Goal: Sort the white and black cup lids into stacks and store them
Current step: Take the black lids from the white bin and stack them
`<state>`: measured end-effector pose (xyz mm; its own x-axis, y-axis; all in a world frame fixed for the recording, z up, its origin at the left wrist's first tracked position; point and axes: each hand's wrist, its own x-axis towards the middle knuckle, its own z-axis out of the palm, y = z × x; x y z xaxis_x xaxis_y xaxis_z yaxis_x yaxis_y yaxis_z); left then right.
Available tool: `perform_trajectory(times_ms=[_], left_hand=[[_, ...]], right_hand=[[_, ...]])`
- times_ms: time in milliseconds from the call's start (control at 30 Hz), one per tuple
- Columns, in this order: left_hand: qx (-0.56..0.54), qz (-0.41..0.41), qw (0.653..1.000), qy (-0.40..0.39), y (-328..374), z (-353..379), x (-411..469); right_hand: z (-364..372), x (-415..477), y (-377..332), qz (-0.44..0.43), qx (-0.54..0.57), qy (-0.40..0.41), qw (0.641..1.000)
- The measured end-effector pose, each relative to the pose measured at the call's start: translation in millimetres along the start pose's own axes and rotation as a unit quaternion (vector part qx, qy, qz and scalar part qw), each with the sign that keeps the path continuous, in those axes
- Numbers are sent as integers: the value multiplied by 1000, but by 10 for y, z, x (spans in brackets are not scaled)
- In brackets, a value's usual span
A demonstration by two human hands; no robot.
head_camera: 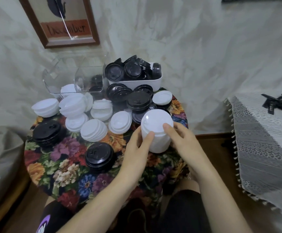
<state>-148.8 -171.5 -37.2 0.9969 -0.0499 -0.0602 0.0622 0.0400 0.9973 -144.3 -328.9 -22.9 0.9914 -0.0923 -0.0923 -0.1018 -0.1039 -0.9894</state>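
A tall stack of white lids [157,132] stands at the right of the small round table with a floral cloth [66,175]. My left hand [137,148] grips the stack's left side and my right hand [182,140] holds its right side, thumb on the top rim. Loose and short stacks of white lids [93,130] lie across the table's middle and left. Black lid stacks [99,157] sit in front, at the left [47,132] and behind [137,100].
A clear plastic bin [73,76] stands at the back left with a few lids inside. A white tub [143,81] full of black lids sits at the back. A lace-covered table [263,132] with black items is on the right. A framed picture [61,22] leans on the draped wall.
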Motion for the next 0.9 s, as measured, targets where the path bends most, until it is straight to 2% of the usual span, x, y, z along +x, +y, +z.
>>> perform_trajectory(times_ms=[200, 467, 533, 600, 667, 800, 900], left_hand=[[46, -2, 998, -37, -3, 297, 133], [85, 29, 992, -84, -57, 168, 224], [99, 29, 990, -92, -83, 97, 139], [159, 52, 982, -86, -95, -24, -3], [237, 115, 962, -68, -28, -202, -189], [427, 272, 862, 26, 105, -719, -390], [516, 292, 803, 64, 59, -1179, -365]], right_hand=[[-325, 120, 118, 9, 3, 33, 999], [-302, 100, 156, -3, -32, 38, 999], [-323, -27, 195, -11, -62, 93, 994], [-320, -256, 250, -34, -144, 164, 975], [-210, -483, 310, -85, -252, 187, 946], [244, -579, 414, -222, -380, 58, 896], [581, -409, 384, -290, -437, -19, 851]])
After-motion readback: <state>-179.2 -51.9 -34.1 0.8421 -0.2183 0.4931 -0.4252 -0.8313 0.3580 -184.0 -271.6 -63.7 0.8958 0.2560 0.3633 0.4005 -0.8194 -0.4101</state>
